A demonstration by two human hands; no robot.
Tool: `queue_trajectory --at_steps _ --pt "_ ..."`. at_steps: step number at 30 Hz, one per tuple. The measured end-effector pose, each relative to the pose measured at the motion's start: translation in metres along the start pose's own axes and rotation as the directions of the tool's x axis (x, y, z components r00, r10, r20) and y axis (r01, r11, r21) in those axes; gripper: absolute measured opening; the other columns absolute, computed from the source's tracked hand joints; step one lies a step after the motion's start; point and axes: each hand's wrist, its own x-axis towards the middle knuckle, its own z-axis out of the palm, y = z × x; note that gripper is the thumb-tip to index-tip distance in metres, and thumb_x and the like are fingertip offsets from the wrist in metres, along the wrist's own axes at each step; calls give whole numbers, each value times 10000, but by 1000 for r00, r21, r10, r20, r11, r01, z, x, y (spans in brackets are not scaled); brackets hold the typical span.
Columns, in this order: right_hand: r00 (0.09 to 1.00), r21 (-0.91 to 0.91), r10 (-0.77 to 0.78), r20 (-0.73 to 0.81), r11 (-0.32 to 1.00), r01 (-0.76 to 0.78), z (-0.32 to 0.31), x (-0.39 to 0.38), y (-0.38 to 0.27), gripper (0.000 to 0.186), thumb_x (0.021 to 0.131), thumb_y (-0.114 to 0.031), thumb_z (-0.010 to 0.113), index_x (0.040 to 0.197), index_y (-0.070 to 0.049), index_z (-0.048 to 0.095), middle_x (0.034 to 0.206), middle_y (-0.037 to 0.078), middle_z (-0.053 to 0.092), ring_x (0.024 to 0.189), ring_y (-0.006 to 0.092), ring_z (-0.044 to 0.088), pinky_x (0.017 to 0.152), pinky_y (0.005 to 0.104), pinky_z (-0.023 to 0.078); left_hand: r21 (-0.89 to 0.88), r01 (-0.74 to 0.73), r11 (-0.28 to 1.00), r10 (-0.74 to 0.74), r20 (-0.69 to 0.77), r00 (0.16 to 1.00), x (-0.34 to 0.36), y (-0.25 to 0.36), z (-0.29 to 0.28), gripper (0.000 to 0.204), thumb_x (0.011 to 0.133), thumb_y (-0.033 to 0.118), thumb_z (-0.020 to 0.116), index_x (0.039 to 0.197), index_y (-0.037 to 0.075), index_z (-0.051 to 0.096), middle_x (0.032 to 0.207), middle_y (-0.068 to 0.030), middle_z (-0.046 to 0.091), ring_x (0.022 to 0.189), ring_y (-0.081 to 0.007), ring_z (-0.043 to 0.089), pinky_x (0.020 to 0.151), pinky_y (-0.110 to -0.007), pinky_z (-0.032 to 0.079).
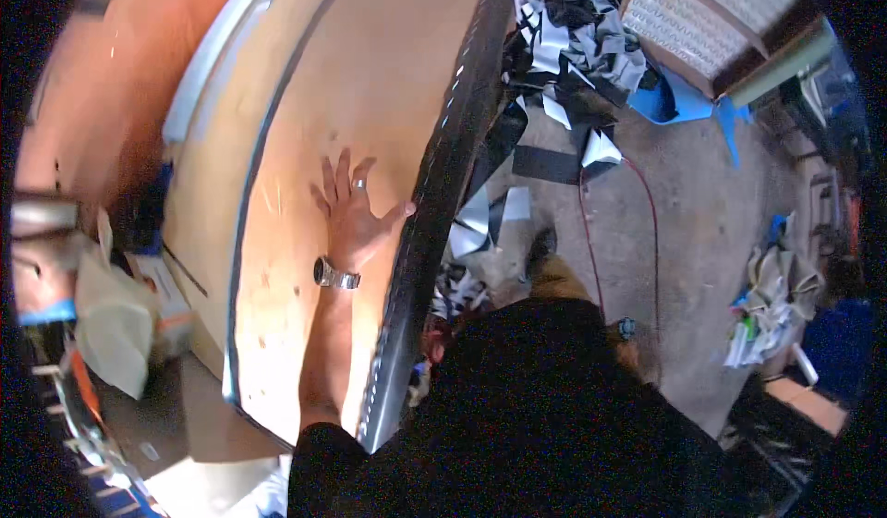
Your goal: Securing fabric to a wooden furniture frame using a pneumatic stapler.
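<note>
My left hand [356, 218] lies flat with fingers spread on a pale wooden panel [370, 74]. A ring and a metal-band wristwatch [336, 275] are on that hand and wrist. My left thumb reaches to the panel's edge, where black material [420, 231] carries a row of small shiny marks like staples. Low beside my dark clothing, a little of my right hand [627, 355] shows, closed at a small blue-grey object [626, 328]. That object is too small and blurred to name; most of the right hand's fingers are hidden.
Black and white scraps [559, 42] are heaped on the concrete floor [693, 268]. A thin red hose [653, 231] loops across it. A frame with wavy springs [693, 19] stands at the far right, near blue material [679, 102]. More fabric scraps [771, 287] lie at right.
</note>
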Motion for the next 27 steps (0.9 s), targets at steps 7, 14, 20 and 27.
queue_trajectory --at_steps 7,14,20,27 --pt "989 107 -116 86 989 107 -25 113 -68 278 863 -336 602 917 -70 663 761 95 635 694 280 602 596 366 485 -46 36 998 -35 24 999 158 41 43 745 719 533 722 1301 145 464 1465 -113 304 1410 -385 101 1069 -672 34" --pt "994 -248 -80 80 964 98 -61 230 -266 235 888 -232 552 759 -58 644 671 37 628 574 210 614 487 358 477 -21 45 999 -45 -14 999 345 80 90 735 706 532 732 1276 134 493 1444 -123 347 1406 -357 150 1087 -644 52" --pt "923 5 -292 -252 953 303 -107 298 -393 377 813 -348 620 972 -7 640 754 105 580 678 185 547 561 359 441 -130 -202 971 199 -39 979 548 130 152 608 766 433 695 1277 162 506 1388 -132 423 1332 -300 333 1071 -562 232" --pt "999 626 -2 -42 780 27 -181 366 -487 190 847 -255 579 892 -71 562 739 75 553 625 179 548 518 349 421 71 -252 965 251 24 968 772 199 207 670 780 388 648 1375 170 430 1464 -141 318 1349 -353 282 1036 -632 210"
